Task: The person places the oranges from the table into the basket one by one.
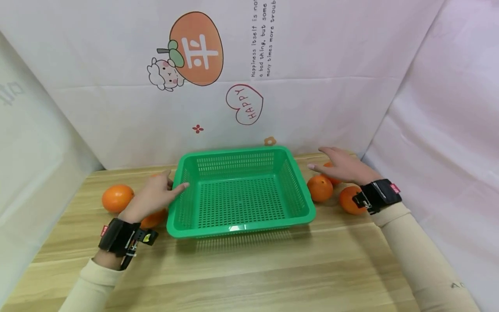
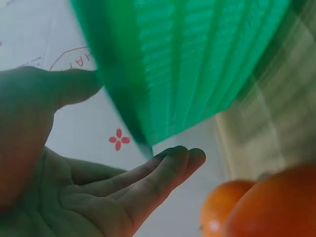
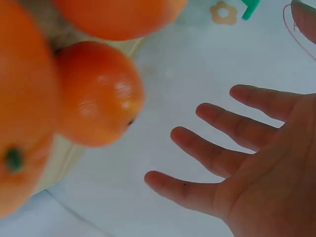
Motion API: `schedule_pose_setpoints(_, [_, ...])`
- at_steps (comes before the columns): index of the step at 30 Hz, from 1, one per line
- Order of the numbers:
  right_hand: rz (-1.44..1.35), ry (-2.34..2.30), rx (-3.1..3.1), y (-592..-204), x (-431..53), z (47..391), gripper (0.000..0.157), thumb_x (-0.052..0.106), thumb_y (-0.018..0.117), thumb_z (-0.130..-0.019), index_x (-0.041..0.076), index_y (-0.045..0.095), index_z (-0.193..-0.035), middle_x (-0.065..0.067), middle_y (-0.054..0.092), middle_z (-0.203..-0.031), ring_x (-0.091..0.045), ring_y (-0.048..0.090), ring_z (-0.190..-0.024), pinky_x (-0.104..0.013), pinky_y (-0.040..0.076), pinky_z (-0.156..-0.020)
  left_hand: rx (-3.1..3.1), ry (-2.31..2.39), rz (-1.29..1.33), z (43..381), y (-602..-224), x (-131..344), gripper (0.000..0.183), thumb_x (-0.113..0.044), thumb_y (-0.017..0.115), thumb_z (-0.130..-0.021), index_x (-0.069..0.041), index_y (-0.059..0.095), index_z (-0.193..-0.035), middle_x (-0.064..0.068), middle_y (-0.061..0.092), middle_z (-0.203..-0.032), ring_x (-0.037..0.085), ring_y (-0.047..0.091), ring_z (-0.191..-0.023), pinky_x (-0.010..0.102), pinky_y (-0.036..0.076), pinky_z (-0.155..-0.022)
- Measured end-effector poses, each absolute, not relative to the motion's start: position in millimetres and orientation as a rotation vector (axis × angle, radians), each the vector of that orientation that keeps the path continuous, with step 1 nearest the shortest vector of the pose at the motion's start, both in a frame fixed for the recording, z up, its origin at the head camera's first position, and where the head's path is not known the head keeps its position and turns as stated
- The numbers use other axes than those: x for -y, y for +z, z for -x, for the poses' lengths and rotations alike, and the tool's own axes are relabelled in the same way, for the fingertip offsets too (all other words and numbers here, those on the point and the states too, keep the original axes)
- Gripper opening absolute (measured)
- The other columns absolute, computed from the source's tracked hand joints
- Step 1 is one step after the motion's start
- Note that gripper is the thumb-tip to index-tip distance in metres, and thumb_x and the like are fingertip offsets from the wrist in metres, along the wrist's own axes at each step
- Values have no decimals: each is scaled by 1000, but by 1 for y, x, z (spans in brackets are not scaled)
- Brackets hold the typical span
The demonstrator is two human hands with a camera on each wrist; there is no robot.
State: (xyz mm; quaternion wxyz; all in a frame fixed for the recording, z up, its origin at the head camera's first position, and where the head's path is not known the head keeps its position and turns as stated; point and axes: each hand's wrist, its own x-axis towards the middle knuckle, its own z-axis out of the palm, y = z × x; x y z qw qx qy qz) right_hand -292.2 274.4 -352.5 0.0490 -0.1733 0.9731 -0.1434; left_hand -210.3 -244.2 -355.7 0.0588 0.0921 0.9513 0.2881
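A green plastic basket (image 1: 241, 228), with slotted walls and a lattice floor, stands on the table with nothing in it. At its left rim is my left hand (image 1: 153, 197), the thumb reaching over the edge and the other fingers extended along the outside. The left wrist view has the basket's wall (image 2: 187, 64) between thumb and fingers, which are not curled round it. My right hand (image 1: 347, 167) is spread above the oranges on the right, apart from the basket and holding nothing. One orange (image 1: 319, 188) lies close to the basket's right side.
Two more oranges, a near one (image 1: 351, 200) and a far one (image 1: 330, 171), lie under the right hand. Left of the basket are an orange (image 1: 118, 198) and others partly hidden by the left hand. White printed cloth (image 1: 312, 78) walls the table (image 1: 249, 273).
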Motion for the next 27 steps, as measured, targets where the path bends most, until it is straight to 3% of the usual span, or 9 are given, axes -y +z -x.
schedule_pose_setpoints(4, [482, -458, -2953, -359, -287, 285, 103, 68, 53, -100, -6, 22, -164, -36, 30, -166, -56, 33, -151, -71, 32, -120, -2853, 958, -258, 209, -367, 245, 61, -44, 58, -106, 10, 48, -134, 16, 72, -92, 14, 68, -66, 30, 55, -57])
schedule_pose_setpoints(8, [435, -524, -2931, -364, -298, 278, 109, 67, 57, -99, -8, 13, -165, -38, 24, -167, -58, 27, -152, -74, 30, -119, -2788, 1077, -256, 209, -378, 249, 73, -47, 56, -107, 4, 36, -155, 22, 74, -112, 16, 76, -80, 32, 63, -68])
schedule_pose_setpoints(11, [491, -595, -2925, -370, -304, 274, 94, 61, 61, -99, -5, 33, -160, -32, 44, -158, -50, 47, -142, -69, 42, -113, -2742, 1151, -232, 208, -384, 252, 78, -51, 54, -106, -1, 31, -162, 22, 73, -121, 17, 77, -87, 33, 64, -73])
schedule_pose_setpoints(13, [536, -623, -2911, -375, -308, 270, 80, 56, 64, -100, -2, 48, -152, -23, 63, -143, -39, 63, -122, -59, 53, -101, -2721, 1174, -213, 208, -387, 254, 78, -54, 53, -106, -1, 34, -160, 21, 74, -119, 17, 77, -87, 33, 64, -74])
schedule_pose_setpoints(14, [534, -628, -2905, -377, -310, 268, 72, 56, 65, -99, 2, 55, -146, -17, 71, -124, -32, 68, -105, -51, 57, -91, -2712, 1184, -204, 208, -387, 254, 78, -55, 52, -106, 0, 36, -159, 20, 75, -118, 16, 76, -87, 32, 63, -74])
schedule_pose_setpoints(17, [461, -600, -2885, -382, -315, 261, 65, 58, 69, -96, 3, 64, -130, -3, 65, -88, -20, 61, -77, -35, 51, -70, -2681, 1217, -164, 208, -390, 253, 77, -59, 50, -106, 0, 42, -155, 20, 75, -117, 16, 76, -88, 32, 63, -75])
schedule_pose_setpoints(20, [361, -498, -2886, -385, -321, 254, 86, 63, 69, -93, -12, 58, -133, -18, 64, -85, -32, 65, -79, -42, 56, -73, -2647, 1276, -156, 210, -392, 251, 80, -59, 50, -105, -3, 35, -161, 23, 70, -129, 20, 76, -97, 34, 64, -79])
schedule_pose_setpoints(24, [315, -382, -2892, -389, -327, 248, 109, 66, 70, -91, -27, 44, -140, -46, 62, -125, -55, 64, -114, -64, 54, -97, -2573, 1389, -154, 213, -397, 250, 83, -57, 51, -106, -9, 23, -167, 25, 59, -145, 29, 74, -112, 39, 65, -87])
schedule_pose_setpoints(27, [291, -364, -2888, -393, -331, 245, 107, 65, 74, -88, -25, 47, -139, -46, 60, -130, -58, 61, -120, -66, 51, -99, -2464, 1498, -139, 214, -401, 251, 83, -55, 52, -106, -12, 18, -168, 26, 53, -151, 33, 71, -118, 42, 64, -90])
